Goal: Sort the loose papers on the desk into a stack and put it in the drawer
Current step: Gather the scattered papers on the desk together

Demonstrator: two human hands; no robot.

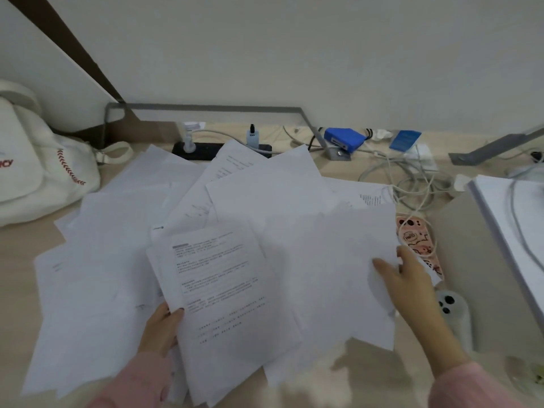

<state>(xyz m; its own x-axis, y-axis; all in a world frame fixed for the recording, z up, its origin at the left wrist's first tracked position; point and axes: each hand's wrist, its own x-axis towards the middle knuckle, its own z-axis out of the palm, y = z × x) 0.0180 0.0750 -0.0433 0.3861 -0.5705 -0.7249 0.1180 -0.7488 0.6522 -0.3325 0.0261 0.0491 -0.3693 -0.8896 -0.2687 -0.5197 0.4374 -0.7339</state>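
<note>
Where the bag [38, 160] lies: upper left of the frame, on the surface [17, 242].
Papers [265, 195]: spread loose across the middle.
Left grip [163, 325]: lower left of centre, thumb clamped over a printed stack [217, 290].
Right grip [409, 278]: right of centre, pinching a blank sheet [338, 260] by its edge.
Phone case [412, 234]: just beyond, right.

Loose papers [265, 201] fan across the desk [17, 245]. At 7 o'clock the left hand [163, 328] grips a printed stack [223, 304]; at 4 o'clock the right hand [409, 278] pinches a blank sheet [338, 260] by its edge. A white bag [38, 166] sits at 9 o'clock, a power strip [203, 150] at 12, tangled cables [412, 178] at 2.
</note>
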